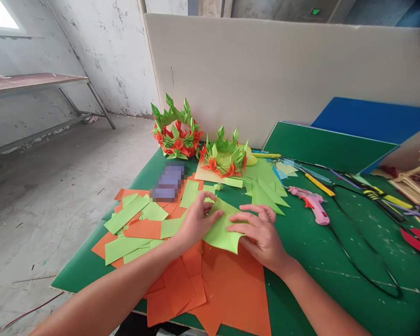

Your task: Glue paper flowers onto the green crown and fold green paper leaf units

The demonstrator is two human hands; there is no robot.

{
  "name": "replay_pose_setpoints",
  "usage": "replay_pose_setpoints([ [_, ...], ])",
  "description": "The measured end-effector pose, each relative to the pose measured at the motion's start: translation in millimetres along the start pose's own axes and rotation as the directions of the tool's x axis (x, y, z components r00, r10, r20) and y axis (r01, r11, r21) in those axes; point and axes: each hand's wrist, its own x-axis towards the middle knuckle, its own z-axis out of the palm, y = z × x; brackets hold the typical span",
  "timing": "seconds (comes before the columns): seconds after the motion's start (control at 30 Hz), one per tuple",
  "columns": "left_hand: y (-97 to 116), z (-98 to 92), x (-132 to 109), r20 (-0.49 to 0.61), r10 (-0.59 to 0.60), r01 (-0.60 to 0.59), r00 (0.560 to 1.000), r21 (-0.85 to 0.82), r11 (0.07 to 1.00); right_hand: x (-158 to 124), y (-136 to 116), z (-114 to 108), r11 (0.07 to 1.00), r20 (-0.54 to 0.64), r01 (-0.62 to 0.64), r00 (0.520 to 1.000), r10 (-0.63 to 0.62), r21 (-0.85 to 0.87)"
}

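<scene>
A light green sheet of paper (224, 231), curled at its near corner, lies between my two hands over a large orange sheet (241, 294). My left hand (199, 217) has its thumb and fingers closed on the green sheet's left side. On the right side, my right hand (261, 231) touches the sheet with its fingers spread and its thumb hidden beneath. Behind them stand two folded-paper crowns, a taller green and orange crown (178, 149) at the left and a smaller crown (226, 163) nearer the middle.
Green and orange paper strips (128, 214) are heaped at left beside a blurred-out dark object (168, 182). To the right lie a pink glue gun (313, 205) with a looping black cable (353, 275), a yellow-handled tool (320, 184) and red scissor handles (418, 240).
</scene>
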Motion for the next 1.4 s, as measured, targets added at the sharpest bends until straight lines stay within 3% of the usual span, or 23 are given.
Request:
replay_pose_setpoints([
  [0.2, 1.3, 5.9, -7.7, 0.067, 0.09, -0.097, 0.994, 0.116, 0.989, 4.4, 1.5, 3.1, 0.985, -0.037, -0.12, 0.991, 0.125, 0.127],
  [0.37, 7.7, 8.0, -11.0, 0.109, 0.192, -0.211, 0.975, 0.21, 0.955, 4.0, 2.8, 6.0, 0.973, -0.129, -0.22, 0.965, 0.228, 0.076],
  [0.53, 13.4, 7.6, -13.8, 0.162, 0.027, -0.046, 0.986, 0.118, 0.992, 3.5, 4.7, 5.7, 0.966, -0.153, -0.238, 0.956, 0.251, 0.096],
  [0.67, 12.3, 10.1, -12.7, 0.141, 0.015, -0.034, 0.99, 0.137, 0.99, 3.0, 2.7, 6.3, 0.965, -0.146, -0.223, 0.959, 0.243, 0.139],
  [0.73, 9.7, 11.5, -10.9, 0.122, -0.021, 0.012, 0.992, 0.073, 0.997, 2.7, 2.5, 6.8, 0.94, -0.165, -0.26, 0.94, 0.299, 0.219],
  [0.83, 7.5, 11.8, -8.3, 0.071, -0.053, 0.06, 0.996, -0.096, 0.994, 1.6, 5.9, 8.8, 0.791, -0.172, -0.325, 0.867, 0.468, 0.518],
  [0.93, 9.3, 10.5, -8.0, -0.009, -0.043, 0.04, 0.999, -0.212, 0.976, 0.6, 9.7, 12.6, 0.548, 0.027, -0.377, 0.84, 0.542, 0.747],
  [1.03, 12.2, 9.8, -10.6, 0.002, -0.047, 0.046, 0.999, -0.26, 0.965, 1.9, 6.4, 15.9, 0.39, 0.249, -0.454, 0.845, 0.473, 0.801],
  [1.13, 11.9, 10.6, -13.2, 0.027, -0.032, 0.037, 0.999, -0.221, 0.975, 5.3, -1.9, 16.3, 0.275, 0.317, -0.496, 0.805, 0.502, 0.823],
  [1.27, 7.0, 12.7, -13.7, 0.036, -0.063, 0.068, 0.997, -0.15, 0.986, 7.5, -6.4, 14.4, 0.208, 0.282, -0.483, 0.752, 0.595, 0.851],
  [1.4, 5.5, 14.2, -13.6, 0.059, -0.125, 0.129, 0.99, -0.082, 0.988, 5.3, -2.7, 14.0, 0.226, 0.259, -0.468, 0.76, 0.596, 0.854],
])
